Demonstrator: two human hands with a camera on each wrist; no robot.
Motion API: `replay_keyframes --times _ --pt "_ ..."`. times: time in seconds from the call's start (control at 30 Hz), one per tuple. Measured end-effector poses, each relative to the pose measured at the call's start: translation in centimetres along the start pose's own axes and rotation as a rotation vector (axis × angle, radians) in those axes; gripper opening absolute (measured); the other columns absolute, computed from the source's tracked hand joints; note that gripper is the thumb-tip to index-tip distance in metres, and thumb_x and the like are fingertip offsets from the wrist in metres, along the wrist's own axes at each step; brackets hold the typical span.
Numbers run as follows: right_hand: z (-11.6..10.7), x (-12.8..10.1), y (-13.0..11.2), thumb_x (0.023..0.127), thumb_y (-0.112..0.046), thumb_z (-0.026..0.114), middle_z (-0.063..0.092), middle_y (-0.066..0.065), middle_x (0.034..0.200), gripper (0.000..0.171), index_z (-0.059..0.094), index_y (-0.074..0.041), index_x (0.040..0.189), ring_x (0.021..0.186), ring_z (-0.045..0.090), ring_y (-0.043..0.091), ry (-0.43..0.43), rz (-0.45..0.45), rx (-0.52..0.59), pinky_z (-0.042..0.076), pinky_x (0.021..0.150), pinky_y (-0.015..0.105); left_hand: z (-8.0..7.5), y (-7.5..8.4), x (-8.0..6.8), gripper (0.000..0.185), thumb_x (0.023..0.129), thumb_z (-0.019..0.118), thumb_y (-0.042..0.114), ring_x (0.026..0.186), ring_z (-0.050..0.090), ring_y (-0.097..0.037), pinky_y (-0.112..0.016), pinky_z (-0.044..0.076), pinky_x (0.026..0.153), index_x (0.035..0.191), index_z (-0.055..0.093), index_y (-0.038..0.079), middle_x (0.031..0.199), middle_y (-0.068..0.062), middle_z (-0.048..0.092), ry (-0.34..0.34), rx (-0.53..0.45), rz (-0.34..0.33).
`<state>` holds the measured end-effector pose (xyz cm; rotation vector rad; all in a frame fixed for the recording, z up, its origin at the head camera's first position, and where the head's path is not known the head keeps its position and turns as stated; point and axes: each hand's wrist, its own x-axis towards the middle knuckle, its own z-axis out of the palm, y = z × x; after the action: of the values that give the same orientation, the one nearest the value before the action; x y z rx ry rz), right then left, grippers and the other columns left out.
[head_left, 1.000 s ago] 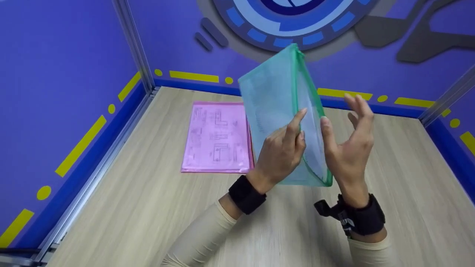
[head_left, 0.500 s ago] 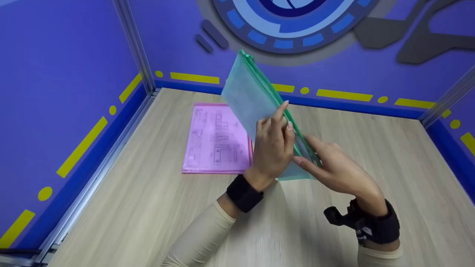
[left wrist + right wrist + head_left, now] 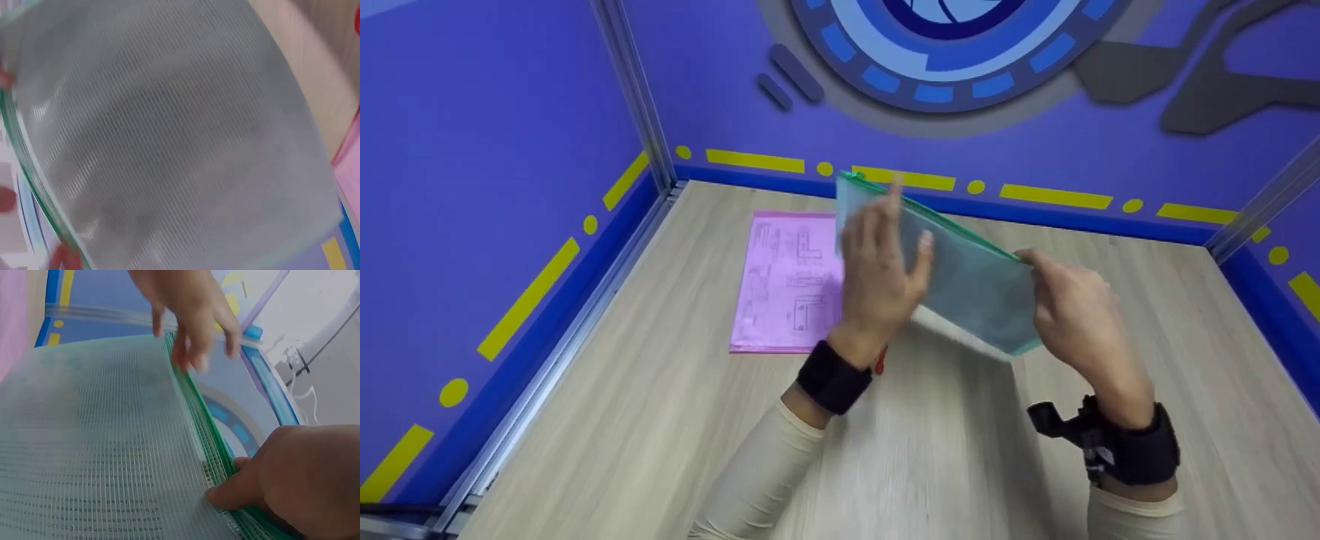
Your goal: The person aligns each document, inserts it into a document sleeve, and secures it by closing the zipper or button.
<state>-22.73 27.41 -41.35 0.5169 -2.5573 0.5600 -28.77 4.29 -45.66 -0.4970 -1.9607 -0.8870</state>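
A green translucent zip document pouch [image 3: 975,289] is held up tilted over the table, its darker green zip edge [image 3: 199,413] uppermost. My right hand [image 3: 1080,330] pinches that edge near its right end, the thumb lying on the ribbed plastic in the right wrist view. Lines of printed text show through the pouch in that view. My left hand [image 3: 877,281], blurred, is before the pouch's left part with fingers extended; in the right wrist view, the left hand [image 3: 188,309] has its fingers spread at the far end of the zip edge.
On the table [image 3: 660,420], left of the pouch, lies a pink translucent folder [image 3: 780,289] with technical drawings visible. A small red piece [image 3: 880,361] shows beside my left wrist. Blue-purple panels [image 3: 510,112] wall the table at the left and back.
The pouch has swung down from near upright to a slant, and its gaping mouth has come together. My right hand has gone from open to pinching the zip edge; my left has loosened.
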Motion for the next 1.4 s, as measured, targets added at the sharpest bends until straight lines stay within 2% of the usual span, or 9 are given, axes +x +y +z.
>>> replay_keyframes --times 0.13,0.3,0.4,0.57,0.83,0.93,1.03,1.23,1.4 --pt "-1.0 -0.2 1.6 0.106 0.005 0.043 0.074 0.026 0.111 0.031 0.070 0.003 0.121 0.093 0.071 0.046 0.058 0.011 0.001 0.054 0.077 0.063 -1.9 -1.8 1.1 0.073 0.106 0.065 0.027 0.132 0.049 -0.028 -0.038 0.043 0.112 0.163 0.027 0.002 0.147 -0.019 0.045 0.007 -0.002 -0.167" --pt "-1.8 -0.6 3.0 0.106 0.002 0.043 0.074 0.025 0.106 0.032 0.072 0.000 0.117 0.081 0.068 0.040 0.086 0.061 -0.031 0.049 0.070 0.054 -3.4 -2.3 2.0 0.042 0.109 0.062 0.031 0.105 0.068 -0.022 -0.032 0.057 0.087 0.140 0.058 0.003 0.126 -0.012 0.065 -0.219 -0.098 -0.235" --pt "-1.9 -0.7 3.7 0.106 0.000 0.041 0.072 0.026 0.099 0.033 0.072 0.000 0.119 0.068 0.060 0.037 0.093 0.144 -0.065 0.041 0.059 0.048 -3.4 -2.1 2.2 0.028 0.108 0.063 0.031 0.096 0.068 -0.019 -0.031 0.056 0.084 0.118 0.065 0.005 0.111 -0.007 0.069 -0.344 -0.098 -0.179" --pt "-1.8 -0.8 5.1 0.104 -0.001 0.039 0.069 0.030 0.098 0.035 0.069 0.003 0.124 0.060 0.052 0.037 0.089 0.276 -0.085 0.033 0.055 0.043 -3.4 -1.5 2.1 0.022 0.106 0.065 0.028 0.084 0.063 -0.014 -0.029 0.054 0.076 0.113 0.069 0.008 0.102 -0.002 0.071 -0.514 -0.124 -0.077" --pt "-1.6 -1.1 5.8 0.107 -0.006 0.042 0.066 0.038 0.113 0.038 0.062 0.005 0.138 0.077 0.062 0.050 0.034 0.383 -0.134 0.043 0.058 0.054 -3.0 -0.5 1.5 0.016 0.105 0.067 0.026 0.079 0.071 -0.009 -0.027 0.057 0.070 0.106 0.076 0.013 0.096 0.002 0.079 -0.478 -0.089 0.087" --pt "-1.7 -1.0 5.0 0.107 -0.007 0.053 0.063 0.037 0.124 0.035 0.061 0.006 0.139 0.109 0.061 0.055 0.116 0.319 -0.120 0.046 0.097 0.065 -2.9 -0.1 1.2 0.016 0.105 0.067 0.026 0.074 0.070 -0.009 -0.026 0.055 0.066 0.106 0.076 0.013 0.094 0.002 0.078 -0.437 -0.087 0.128" --pt "-1.7 -0.6 3.8 0.104 -0.008 0.067 0.057 0.031 0.143 0.044 0.058 0.003 0.145 0.145 0.041 0.051 0.216 0.151 0.008 0.014 0.125 0.066 -3.0 0.7 1.0 0.017 0.106 0.066 0.025 0.073 0.069 -0.009 -0.024 0.053 0.064 0.108 0.076 0.012 0.093 0.002 0.077 -0.424 -0.090 0.168" --pt "-0.8 0.1 0.5 0.100 -0.003 0.071 0.052 0.017 0.157 0.063 0.046 -0.001 0.157 0.145 0.049 0.033 0.181 -0.297 0.273 0.032 0.123 0.037 -3.2 2.9 0.3 0.016 0.108 0.063 0.020 0.076 0.069 -0.009 -0.025 0.054 0.065 0.114 0.075 0.011 0.092 0.004 0.074 -0.487 -0.106 0.260" --pt "0.4 -0.3 -1.5 0.096 0.006 0.073 0.064 0.010 0.146 0.067 0.048 -0.004 0.157 0.128 0.063 0.026 -0.007 -0.382 0.275 0.042 0.111 0.030 -3.4 4.3 -0.3 0.015 0.110 0.059 0.016 0.065 0.057 -0.009 -0.027 0.050 0.058 0.114 0.073 0.013 0.089 0.005 0.071 -0.540 -0.092 0.329"
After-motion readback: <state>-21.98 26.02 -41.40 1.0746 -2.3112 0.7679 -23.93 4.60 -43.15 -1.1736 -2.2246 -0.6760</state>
